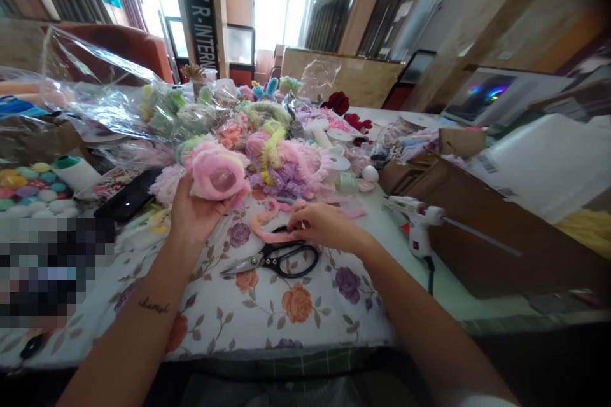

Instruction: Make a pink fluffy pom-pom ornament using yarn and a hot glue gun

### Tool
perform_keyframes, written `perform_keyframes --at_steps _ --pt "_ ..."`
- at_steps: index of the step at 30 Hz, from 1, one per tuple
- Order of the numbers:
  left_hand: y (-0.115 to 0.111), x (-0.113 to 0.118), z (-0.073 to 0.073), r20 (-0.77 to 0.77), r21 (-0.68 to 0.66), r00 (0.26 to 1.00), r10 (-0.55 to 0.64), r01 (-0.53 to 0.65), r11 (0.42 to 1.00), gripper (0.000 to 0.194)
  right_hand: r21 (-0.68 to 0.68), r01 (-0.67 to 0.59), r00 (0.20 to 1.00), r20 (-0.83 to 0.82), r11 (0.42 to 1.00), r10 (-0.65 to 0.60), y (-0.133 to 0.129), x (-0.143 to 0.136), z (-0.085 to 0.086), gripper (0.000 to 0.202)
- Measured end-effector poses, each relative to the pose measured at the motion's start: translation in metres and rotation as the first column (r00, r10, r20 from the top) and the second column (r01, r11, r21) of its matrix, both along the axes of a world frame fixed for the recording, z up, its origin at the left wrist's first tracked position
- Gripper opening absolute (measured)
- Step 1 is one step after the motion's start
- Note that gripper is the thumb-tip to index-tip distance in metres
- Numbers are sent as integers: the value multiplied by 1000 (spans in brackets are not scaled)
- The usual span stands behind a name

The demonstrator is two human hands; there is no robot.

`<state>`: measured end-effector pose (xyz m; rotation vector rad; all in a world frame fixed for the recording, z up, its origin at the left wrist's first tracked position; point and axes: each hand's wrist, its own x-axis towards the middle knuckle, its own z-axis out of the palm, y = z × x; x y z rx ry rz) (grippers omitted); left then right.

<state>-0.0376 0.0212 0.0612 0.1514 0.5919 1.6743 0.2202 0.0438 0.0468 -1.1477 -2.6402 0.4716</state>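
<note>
My left hand (193, 210) is wrapped round a fluffy pink bundle (217, 172) with a round hollow facing me, raised over the cloth. My right hand (319, 226) is low over the table, fingers bent together on a peach-pink fuzzy strip (260, 222) that curls out to the left. Just beneath those fingers lie black-handled scissors (272, 262), blades pointing left and slightly parted. One scissor handle is partly covered by the strip and my fingers. Both rest on a flowered cloth (219, 324).
Behind my hands spreads a heap of pastel fuzzy trims (286, 165) and plastic-wrapped pieces. A glue gun (417, 222) with a glue stick stands at right beside a cardboard box (501, 241). At left are a dark phone (128, 196), a white spool (76, 175) and coloured pompoms (33, 187).
</note>
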Motion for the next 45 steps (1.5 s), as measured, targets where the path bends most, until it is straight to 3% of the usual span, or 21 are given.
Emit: perform_keyframes --at_steps 6,14,18,23,31,37,40,42,45 --pt "3 3 -7 9 4 1000 5 -6 1000 27 48 -48 999 9 998 48 -7 -11 -14 16" --pt "3 2 -10 19 38 1000 -21 20 999 33 276 158 986 2 948 -165 16 -17 -9 21" --pt "5 2 -12 28 13 999 -19 19 1000 30 223 123 989 47 967 -137 26 -10 -9 11" --pt "3 5 -10 50 25 998 -29 27 999 37 206 198 980 -60 958 -189 22 -4 -7 13" --pt "1 12 -9 28 -56 996 -89 91 994 35 92 63 989 -142 994 -49 34 -35 -36 13" --pt "0 17 -8 19 -106 991 -130 131 986 35 150 174 946 -299 973 -123 42 -42 -50 11" --pt "0 13 -6 24 -90 995 -93 95 991 34 173 275 902 -387 946 -191 37 -34 -48 12" --pt "0 8 -5 39 -45 998 -46 47 998 34 130 259 893 -410 957 -186 35 -29 -45 10" --pt "1 -3 -4 42 39 999 16 -18 999 36 -15 129 915 -385 992 -124 37 -27 -38 35"
